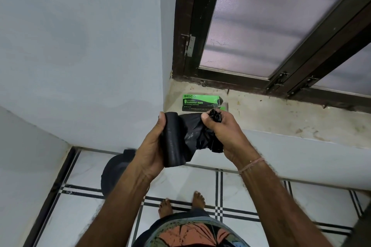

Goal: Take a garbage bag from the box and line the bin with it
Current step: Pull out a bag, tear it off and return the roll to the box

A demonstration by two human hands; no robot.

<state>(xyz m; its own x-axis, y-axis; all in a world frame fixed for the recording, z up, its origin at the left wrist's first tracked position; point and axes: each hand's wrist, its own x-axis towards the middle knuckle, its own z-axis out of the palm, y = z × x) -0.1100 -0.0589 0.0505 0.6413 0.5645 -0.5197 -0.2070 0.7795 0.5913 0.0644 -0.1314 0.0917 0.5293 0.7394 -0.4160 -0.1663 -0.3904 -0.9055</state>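
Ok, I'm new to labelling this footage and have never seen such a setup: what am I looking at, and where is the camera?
There is no machine here, only a person. The single picture comes from a camera worn on their head, looking down past their arms. The left hand grips a roll of black garbage bags. The right hand pinches the bunched end of the bag that trails from the roll. The green box lies on the window sill behind the hands. The dark bin stands on the tiled floor below, partly hidden by the left arm.
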